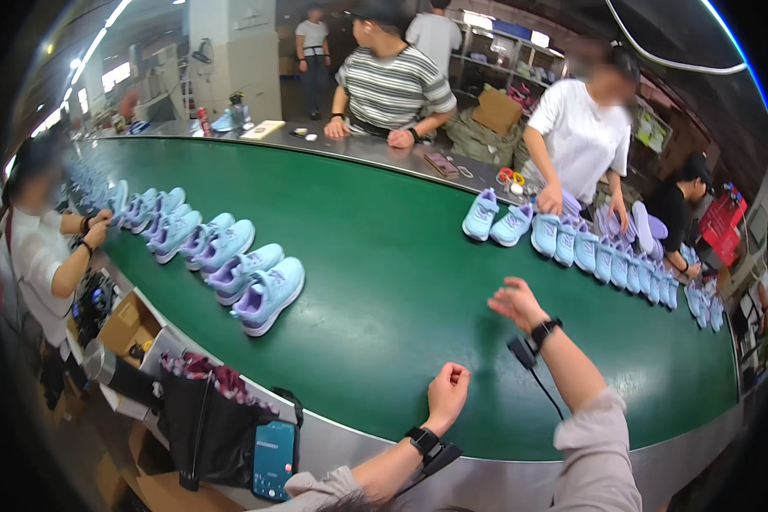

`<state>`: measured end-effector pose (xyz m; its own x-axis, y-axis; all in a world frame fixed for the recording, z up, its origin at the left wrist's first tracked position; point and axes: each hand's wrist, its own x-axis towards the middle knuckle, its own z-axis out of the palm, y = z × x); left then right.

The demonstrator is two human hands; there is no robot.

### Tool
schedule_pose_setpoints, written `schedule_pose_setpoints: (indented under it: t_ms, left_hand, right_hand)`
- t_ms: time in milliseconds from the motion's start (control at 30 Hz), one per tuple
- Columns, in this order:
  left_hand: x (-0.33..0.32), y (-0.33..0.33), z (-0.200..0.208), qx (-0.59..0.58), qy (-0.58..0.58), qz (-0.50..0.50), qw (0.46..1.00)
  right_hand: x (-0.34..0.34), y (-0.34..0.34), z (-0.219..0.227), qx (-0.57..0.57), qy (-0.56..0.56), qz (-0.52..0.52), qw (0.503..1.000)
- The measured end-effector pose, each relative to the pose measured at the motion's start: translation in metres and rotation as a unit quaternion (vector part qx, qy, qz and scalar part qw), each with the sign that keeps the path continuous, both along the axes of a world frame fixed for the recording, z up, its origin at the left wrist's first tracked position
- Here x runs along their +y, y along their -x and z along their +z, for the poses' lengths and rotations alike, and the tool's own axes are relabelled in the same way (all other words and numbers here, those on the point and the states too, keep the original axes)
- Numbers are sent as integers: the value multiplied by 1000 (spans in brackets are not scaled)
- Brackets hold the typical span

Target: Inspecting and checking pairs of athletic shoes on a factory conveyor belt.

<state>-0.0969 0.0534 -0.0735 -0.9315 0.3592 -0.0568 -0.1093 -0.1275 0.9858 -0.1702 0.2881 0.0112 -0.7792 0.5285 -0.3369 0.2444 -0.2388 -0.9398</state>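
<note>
My left hand (448, 396) is over the near side of the green belt, fingers curled in, with nothing seen in it. Farther forward and to the right, my right hand (515, 304) hangs above the belt with its fingers apart and holds nothing. Beyond it stand light blue sneakers with lilac trim; the nearest is a single sneaker (511, 225) beside another sneaker (480, 215). A row of sneakers (585, 250) runs on to the right. To the left, a sneaker (269, 294) heads another row, apart from my hands.
A co-worker in white (582, 128) handles sneakers across the belt (375, 247); one in stripes (392, 90) leans on the far edge. Another person (38, 247) works at left. A black bag (192, 418) and a phone (273, 459) are by the near edge.
</note>
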Motion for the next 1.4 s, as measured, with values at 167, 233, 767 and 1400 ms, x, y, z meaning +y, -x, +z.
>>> schedule_pose_setpoints:
  t_ms: [167,233,767,1400]
  left_hand:
    - [-7,5,16,-30,29,3,999]
    - [-5,5,20,9,47,-7,999]
    - [-18,-4,16,106,90,76,987]
    - [-77,-41,55,-48,-44,-55,996]
  right_hand:
    - [52,131,-53,101,4,-158,982]
    - [63,168,-63,168,-2,-198,966]
    - [6,11,-31,-40,49,181,981]
    - [-120,-153,22,-32,-799,340,495]
